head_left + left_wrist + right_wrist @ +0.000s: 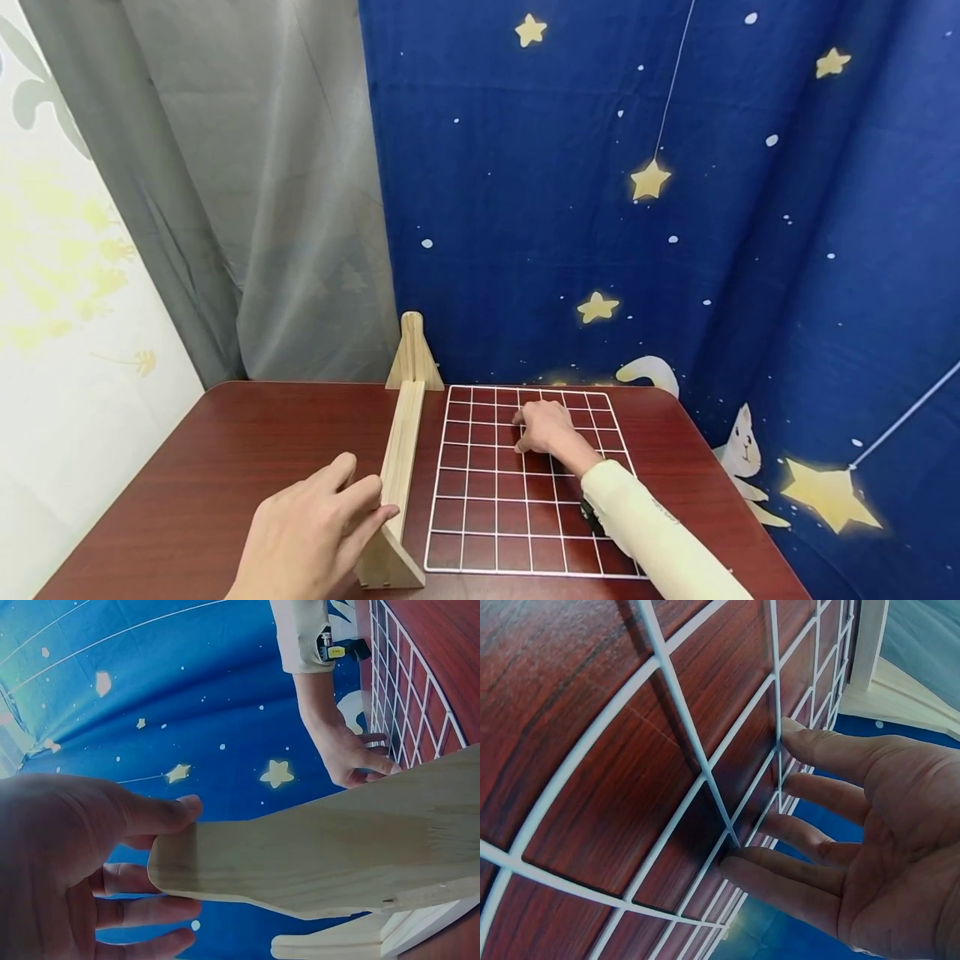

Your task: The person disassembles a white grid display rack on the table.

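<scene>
A pale wooden stand (401, 450) has a long crossbar between two tapered end boards. My left hand (311, 525) holds the narrow rounded top of the near end board (300, 855), thumb along one edge and fingers at the other side. To the right of the stand lies a white wire grid panel (495, 508), flat on the table. Over its far half is my right hand (547, 427), its fingers (810, 742) spread and lightly bent, with fingertips right at the wires. Nothing shows gripped in its palm.
The dark red wooden table (225, 475) extends left of the stand. Behind it hang a grey curtain (300, 208) and a blue star-patterned curtain (525, 192). The far end board (412, 354) rises near the table's back edge.
</scene>
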A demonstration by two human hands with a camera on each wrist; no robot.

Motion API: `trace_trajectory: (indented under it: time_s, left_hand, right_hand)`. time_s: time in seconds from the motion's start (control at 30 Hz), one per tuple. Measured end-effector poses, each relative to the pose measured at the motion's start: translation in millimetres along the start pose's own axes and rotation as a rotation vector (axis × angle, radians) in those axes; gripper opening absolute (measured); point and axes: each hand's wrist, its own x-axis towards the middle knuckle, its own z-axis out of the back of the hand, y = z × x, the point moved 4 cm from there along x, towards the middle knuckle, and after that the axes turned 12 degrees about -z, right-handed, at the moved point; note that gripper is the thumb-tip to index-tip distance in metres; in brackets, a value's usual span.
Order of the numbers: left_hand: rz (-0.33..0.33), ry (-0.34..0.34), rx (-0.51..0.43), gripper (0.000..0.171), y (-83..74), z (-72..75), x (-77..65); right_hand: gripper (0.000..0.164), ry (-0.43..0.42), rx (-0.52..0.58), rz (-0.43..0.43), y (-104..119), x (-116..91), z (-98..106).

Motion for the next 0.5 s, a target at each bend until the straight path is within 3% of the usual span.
trace_trajectory:
  time_s: [0.13, 0.23, 0.3, 0.4, 0.5]
  left_hand:
    - [0.008, -0.031, -0.043, 0.040, 5.6, 1.7, -1.2]
    - [0.050, -0.059, -0.109, 0.029, 12.0, 2.4, -1.3]
    - [0.083, -0.077, -0.136, 0.019, 19.1, 2.5, -1.1]
    - [0.148, -0.094, -0.137, 0.021, 35.1, 0.0, -0.5]
    - [0.223, -0.081, -0.116, 0.029, 56.1, -8.6, -1.9]
  right_hand:
    - [0.054, 0.030, 0.032, 0.050, -5, -4, 2]
    - [0.059, 0.098, 0.103, 0.110, -12, -11, 3]
    - [0.061, 0.156, 0.183, 0.141, -19, -17, 5]
    - [0.062, 0.234, 0.338, 0.152, -34, -28, 8]
    - [0.063, 0.209, 0.444, 0.126, -54, -39, 11]
